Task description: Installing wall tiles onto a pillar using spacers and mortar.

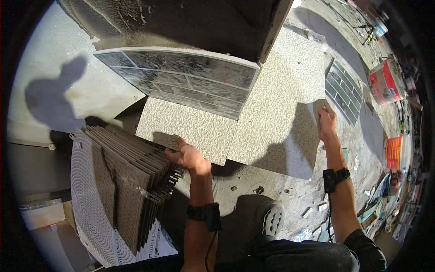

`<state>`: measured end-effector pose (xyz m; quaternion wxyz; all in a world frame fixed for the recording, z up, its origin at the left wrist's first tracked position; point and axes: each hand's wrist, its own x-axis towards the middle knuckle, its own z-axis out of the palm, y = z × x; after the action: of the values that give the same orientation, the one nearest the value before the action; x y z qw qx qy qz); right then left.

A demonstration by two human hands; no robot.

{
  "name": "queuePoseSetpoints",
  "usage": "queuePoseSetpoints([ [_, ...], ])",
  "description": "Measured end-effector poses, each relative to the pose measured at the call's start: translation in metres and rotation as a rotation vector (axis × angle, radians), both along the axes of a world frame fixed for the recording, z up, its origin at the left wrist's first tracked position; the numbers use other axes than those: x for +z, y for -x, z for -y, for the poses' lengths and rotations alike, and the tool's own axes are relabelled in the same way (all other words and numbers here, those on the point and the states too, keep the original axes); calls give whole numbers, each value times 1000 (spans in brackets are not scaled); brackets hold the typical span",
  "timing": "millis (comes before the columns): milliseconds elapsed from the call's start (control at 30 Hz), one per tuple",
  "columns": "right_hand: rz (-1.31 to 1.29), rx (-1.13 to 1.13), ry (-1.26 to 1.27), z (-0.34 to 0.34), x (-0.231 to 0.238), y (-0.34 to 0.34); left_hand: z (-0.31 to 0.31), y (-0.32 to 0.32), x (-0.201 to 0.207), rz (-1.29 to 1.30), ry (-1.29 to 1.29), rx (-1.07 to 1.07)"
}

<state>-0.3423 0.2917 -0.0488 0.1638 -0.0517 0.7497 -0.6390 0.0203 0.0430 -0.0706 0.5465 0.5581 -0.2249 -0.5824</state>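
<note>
Left hand (186, 156) grips the near edge of a speckled tile (190, 127) on the floor (253, 190), while right hand (327, 121) lies flat on the neighbouring tile's (276, 118) far edge.

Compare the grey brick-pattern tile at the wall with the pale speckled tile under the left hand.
The grey brick-pattern tile shows dark marbled bricks split by pale lines; the pale speckled tile is plain and grainy. The brick tile overlaps the speckled one's far edge. Only the speckled tile is touched, by the left hand. Both are flat rectangular slabs.
</note>
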Motion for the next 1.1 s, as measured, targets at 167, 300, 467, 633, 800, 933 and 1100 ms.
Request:
queuePoseSetpoints([
  [167, 4, -29, -39, 5, 1, -4, 3, 7, 19, 450, -227, 145],
  [300, 7, 44, -11, 9, -3, -3, 13, -32, -52, 243, 85, 5],
  [467, 14, 85, -38, 2, -3, 0, 6, -16, -24, 141, 79, 58],
  [633, -5, 75, -27, 3, -5, 2, 6, -14, -1, 148, 26, 13],
  [800, -15, 83, 1, 3, -3, 2, 0, -5, 27, 247, -109, -18],
  [933, -31, 24, -84, 6, 10, -7, -2, -9, 26, 9, -47, -14],
  [1100, -31, 33, -42, 6, 4, -4, -1, -11, 20, 125, -86, -35],
])
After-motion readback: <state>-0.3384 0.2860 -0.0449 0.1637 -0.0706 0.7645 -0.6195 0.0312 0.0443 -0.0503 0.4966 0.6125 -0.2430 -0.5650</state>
